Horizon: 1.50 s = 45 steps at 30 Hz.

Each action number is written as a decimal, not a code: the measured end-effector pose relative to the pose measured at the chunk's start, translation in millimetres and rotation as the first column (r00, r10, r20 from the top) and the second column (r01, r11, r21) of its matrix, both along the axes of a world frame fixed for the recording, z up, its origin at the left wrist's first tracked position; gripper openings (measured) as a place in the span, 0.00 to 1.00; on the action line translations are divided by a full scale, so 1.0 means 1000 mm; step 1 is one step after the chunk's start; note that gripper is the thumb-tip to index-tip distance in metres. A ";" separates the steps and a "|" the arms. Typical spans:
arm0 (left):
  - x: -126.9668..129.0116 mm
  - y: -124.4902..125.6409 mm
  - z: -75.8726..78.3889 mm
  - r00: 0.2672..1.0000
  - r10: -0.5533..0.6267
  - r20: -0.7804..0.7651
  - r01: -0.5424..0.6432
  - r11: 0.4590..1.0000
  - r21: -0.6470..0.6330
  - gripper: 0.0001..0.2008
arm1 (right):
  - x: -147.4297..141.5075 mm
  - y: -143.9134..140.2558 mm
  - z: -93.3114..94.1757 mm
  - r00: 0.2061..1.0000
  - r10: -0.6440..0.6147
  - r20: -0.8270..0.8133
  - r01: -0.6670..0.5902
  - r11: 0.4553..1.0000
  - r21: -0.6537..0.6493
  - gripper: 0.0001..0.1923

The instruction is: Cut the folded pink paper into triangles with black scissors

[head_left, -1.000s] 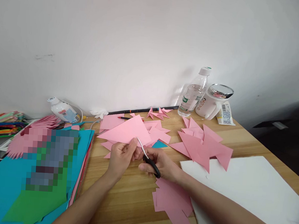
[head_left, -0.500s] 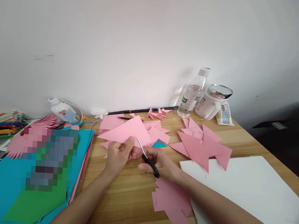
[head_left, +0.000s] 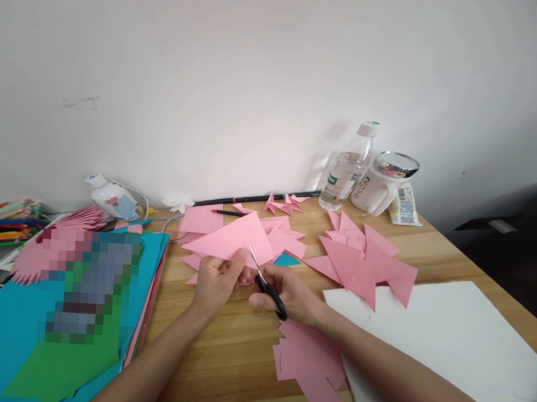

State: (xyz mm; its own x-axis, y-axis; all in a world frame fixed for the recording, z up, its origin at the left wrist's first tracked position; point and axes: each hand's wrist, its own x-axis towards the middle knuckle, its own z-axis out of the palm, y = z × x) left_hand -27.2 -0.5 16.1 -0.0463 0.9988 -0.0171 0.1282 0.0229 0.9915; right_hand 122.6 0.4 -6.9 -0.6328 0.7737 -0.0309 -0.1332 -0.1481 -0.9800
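The left hand [head_left: 215, 283] pinches the near edge of a pink sheet [head_left: 234, 240], held tilted above the table [head_left: 222, 356]. The right hand [head_left: 290, 293] grips black scissors [head_left: 267, 286], blades pointing to 11 o'clock against that edge. Pink triangles [head_left: 365, 261] lie at 2 o'clock, white board [head_left: 446, 339] at 4. Bare wood is open at 6 o'clock.

Both forearms converge mid-frame: left hand [head_left: 218, 281] pinching (thumb up), right hand [head_left: 290, 293] curled closed.
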 end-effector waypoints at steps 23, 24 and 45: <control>0.002 -0.002 0.008 0.994 -0.013 -0.107 0.017 0.999 0.039 0.20 | 0.000 -0.001 -0.008 1.000 0.009 0.008 -0.009 1.000 -0.025 0.19; 0.002 -0.002 0.008 0.994 -0.014 -0.113 0.019 0.999 0.040 0.20 | 0.000 -0.001 -0.008 1.000 0.007 0.007 -0.007 1.000 -0.025 0.19; -0.004 0.000 0.003 0.998 -0.028 -0.053 0.030 0.999 0.023 0.20 | -0.001 -0.002 0.002 0.998 -0.028 0.050 0.034 0.990 -0.136 0.21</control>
State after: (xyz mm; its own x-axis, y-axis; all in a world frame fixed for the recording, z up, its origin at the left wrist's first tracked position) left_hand -30.9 -0.2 19.3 -0.0175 0.9998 0.0081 0.1808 -0.0048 0.9835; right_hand 121.8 -1.5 -4.7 -0.6040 0.7792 -0.1675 -0.0935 -0.2780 -0.9560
